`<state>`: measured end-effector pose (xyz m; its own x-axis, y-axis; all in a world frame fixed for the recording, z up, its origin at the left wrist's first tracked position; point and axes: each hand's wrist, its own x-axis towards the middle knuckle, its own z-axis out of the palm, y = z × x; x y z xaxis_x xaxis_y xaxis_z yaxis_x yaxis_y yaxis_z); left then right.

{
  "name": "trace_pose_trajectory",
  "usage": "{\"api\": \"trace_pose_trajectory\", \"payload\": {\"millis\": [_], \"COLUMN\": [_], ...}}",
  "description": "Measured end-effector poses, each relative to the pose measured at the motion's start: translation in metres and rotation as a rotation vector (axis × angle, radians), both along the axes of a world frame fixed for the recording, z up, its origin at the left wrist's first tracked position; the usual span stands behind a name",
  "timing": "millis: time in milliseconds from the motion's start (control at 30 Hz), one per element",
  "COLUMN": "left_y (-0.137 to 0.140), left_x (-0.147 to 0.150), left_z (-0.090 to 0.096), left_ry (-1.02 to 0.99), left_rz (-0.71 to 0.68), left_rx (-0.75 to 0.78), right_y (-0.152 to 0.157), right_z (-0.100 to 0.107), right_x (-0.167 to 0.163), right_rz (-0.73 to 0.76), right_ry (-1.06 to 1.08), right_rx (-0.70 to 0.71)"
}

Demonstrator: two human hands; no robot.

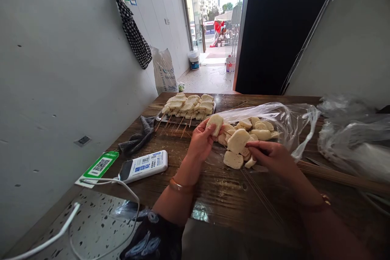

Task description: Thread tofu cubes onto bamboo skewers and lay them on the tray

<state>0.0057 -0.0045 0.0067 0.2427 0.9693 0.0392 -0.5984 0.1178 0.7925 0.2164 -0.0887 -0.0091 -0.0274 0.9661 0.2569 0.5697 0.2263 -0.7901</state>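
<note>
My left hand (203, 139) grips a pale, thick slice of steamed bread (215, 124) between thumb and fingers. A thin wooden skewer (226, 133) runs from that slice toward my right hand (268, 153), whose thumb and fingertips are pinched together. Another bread slice (238, 141) sits between the hands, right at my right fingertips and covering part of the skewer. Whether the skewer passes through or behind it, I cannot tell. Behind and below are several loose slices (261, 134) in an opened clear plastic bag (284, 113). One slice (233, 160) lies at the pile's near edge.
A metal tray (159, 117) at the back left bears skewered bread slices (189, 103). Nearer lie a dark cloth (138, 136), a white payment device (144, 166) with a cable and a green code card (100, 165). A skewer bundle (338, 174) and plastic bags (356, 142) are at right.
</note>
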Motion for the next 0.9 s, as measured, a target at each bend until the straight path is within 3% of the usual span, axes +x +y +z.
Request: {"api": "trace_pose_trajectory", "payload": {"millis": [200,433,600,900], "left_y": [-0.002,0.0,0.0,-0.007], "left_x": [0.001,0.004,0.005,0.012], "left_z": [0.001,-0.005,-0.009,-0.008], "left_ry": [0.039,0.179,0.264,0.181], "left_rz": [-0.004,0.126,0.138,0.09], "left_rx": [0.027,0.144,0.175,0.112], "right_y": [-0.001,-0.001,-0.001,0.0], "right_z": [0.0,0.001,0.001,-0.001], "right_x": [0.0,0.003,0.002,-0.004], "right_rz": [0.011,-0.019,-0.031,-0.072], "right_ry": [-0.056,-0.145,-0.158,-0.085], "right_rx": [0.032,0.113,0.136,0.138]}}
